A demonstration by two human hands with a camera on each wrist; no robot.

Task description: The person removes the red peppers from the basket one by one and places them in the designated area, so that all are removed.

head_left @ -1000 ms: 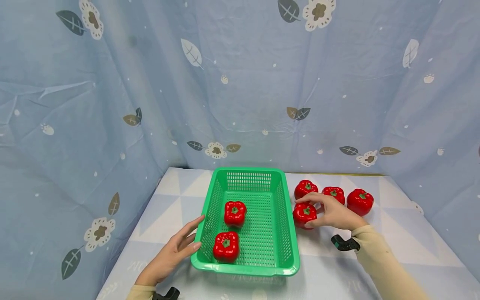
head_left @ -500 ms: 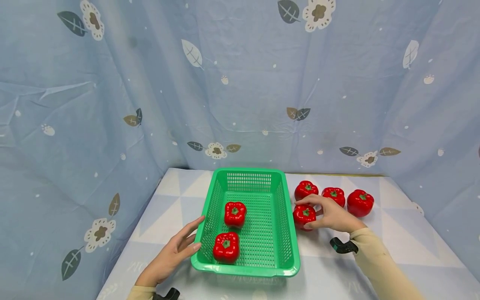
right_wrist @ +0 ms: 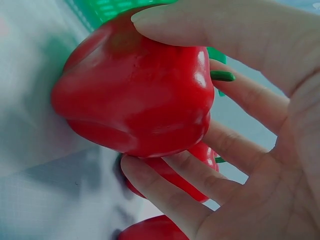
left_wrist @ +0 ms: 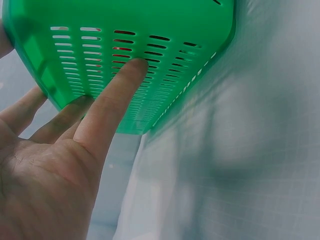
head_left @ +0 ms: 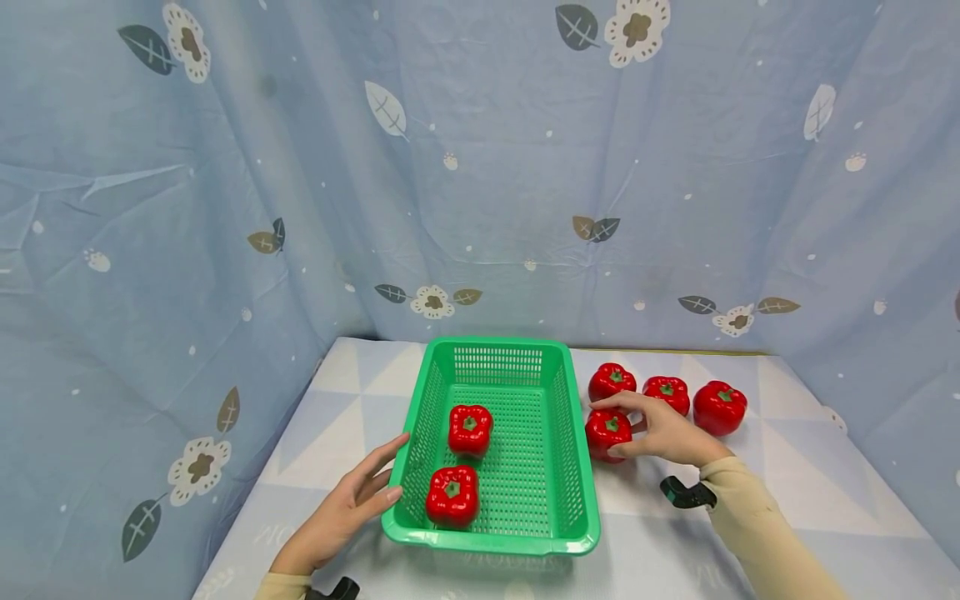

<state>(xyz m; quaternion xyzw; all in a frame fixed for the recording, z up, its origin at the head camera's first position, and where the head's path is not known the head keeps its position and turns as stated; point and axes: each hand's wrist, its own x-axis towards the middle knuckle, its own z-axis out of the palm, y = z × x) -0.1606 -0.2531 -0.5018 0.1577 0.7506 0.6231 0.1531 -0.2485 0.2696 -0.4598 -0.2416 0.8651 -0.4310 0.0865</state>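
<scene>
My right hand (head_left: 671, 432) grips a glossy red bell pepper (head_left: 606, 435) with a green stem, just right of the green basket (head_left: 495, 542). In the right wrist view the thumb lies across this pepper (right_wrist: 135, 95) and the fingers come round its other side. The left hand (head_left: 341, 504) rests against the basket's left side, fingers extended along its rim and wall. Close up in the left wrist view, fingertips (left_wrist: 136, 65) touch the slotted outer wall (left_wrist: 150, 20). Inside the basket stand two more red peppers, one near the middle (head_left: 470, 430) and one at the front left (head_left: 452, 497).
Behind the right hand sit three more red peppers: one near the basket (head_left: 612, 382), one in the middle (head_left: 667, 393) and one to the right (head_left: 720, 408). A pale patterned cloth covers the table (head_left: 810, 475). Blue printed curtains (head_left: 510, 167) hang behind and beside it.
The right hand has shifted very slightly around the pepper beside the basket. The left hand, the basket and the other peppers have kept their places.
</scene>
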